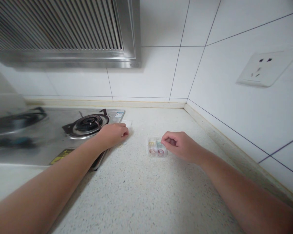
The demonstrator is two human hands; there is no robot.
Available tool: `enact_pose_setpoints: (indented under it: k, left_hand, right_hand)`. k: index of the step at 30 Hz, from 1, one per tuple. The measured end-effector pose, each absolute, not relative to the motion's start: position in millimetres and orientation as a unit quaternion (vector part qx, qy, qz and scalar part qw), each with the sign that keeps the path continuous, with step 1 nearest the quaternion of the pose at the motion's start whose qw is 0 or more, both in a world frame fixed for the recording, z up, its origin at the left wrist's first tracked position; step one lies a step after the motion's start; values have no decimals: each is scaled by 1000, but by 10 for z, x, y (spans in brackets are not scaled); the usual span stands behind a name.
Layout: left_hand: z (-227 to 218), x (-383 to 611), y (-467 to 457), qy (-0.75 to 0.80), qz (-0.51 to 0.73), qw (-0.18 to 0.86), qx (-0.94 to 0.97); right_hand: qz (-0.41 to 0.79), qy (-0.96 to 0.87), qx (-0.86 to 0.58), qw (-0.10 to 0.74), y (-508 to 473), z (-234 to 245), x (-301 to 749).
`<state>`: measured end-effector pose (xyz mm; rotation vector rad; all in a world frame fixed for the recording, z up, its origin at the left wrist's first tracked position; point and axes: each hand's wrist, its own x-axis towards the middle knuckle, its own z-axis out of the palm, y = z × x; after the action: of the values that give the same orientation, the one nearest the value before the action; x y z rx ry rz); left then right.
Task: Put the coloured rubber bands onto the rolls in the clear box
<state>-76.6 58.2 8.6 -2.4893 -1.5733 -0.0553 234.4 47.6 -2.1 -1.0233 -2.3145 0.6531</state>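
Note:
On the speckled counter sits a small clear plastic box (pixel 151 155) divided into compartments. Small coloured loops, yellowish, greenish and red, lie inside it. My right hand (pixel 182 146) is at the box's right side, thumb and fingertips pinched together over the far right compartment; whatever they hold, if anything, is too small to tell. My left hand (pixel 113 135) is over the counter beside the stove's right edge, its fingers curled closed. Their contents are hidden. A faint transparent flat piece (pixel 128 123) shows just behind the left hand, and a thin ring-like shape (pixel 125 142) lies below its fingers.
A steel gas stove (pixel 51 130) with a black burner (pixel 89 123) takes up the left side, under a range hood (pixel 88 58). White tiled walls meet in the back corner. A wall socket (pixel 263 68) is on the right wall.

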Motion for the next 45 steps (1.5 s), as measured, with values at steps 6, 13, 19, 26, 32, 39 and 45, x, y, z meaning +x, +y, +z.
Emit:
enact_pose_setpoints:
  k: [6,13,19,26,32,39,45]
  left_hand:
    - [77,-798,582,-524,-28,103,-845]
    - [80,-867,609,-517,-24,74,-852]
    - [98,-804,582,-515,-12,101,-851]
    - [106,-735,511,-526,-132,0,-840]
    - [198,-323,224,-462,-348,-293,-761]
    - [264,31,-30,-360,-394,-553,-641]
    - [250,108,-55,-364,-386,-574,-624]
  right_hand:
    - [246,-853,-381,259,479,-31,2345]
    - [243,-856,-374,262,475,-17,2345]
    - [239,-857,-370,268,476,-16,2343]
    - [254,-841,-371,299,456,-12,2336]
    - [324,-799,-359,356,334,-6,2210]
    - [447,-738,-318,393,197,48,2099]
    - [484,-709,-302,415,143,146,2073]
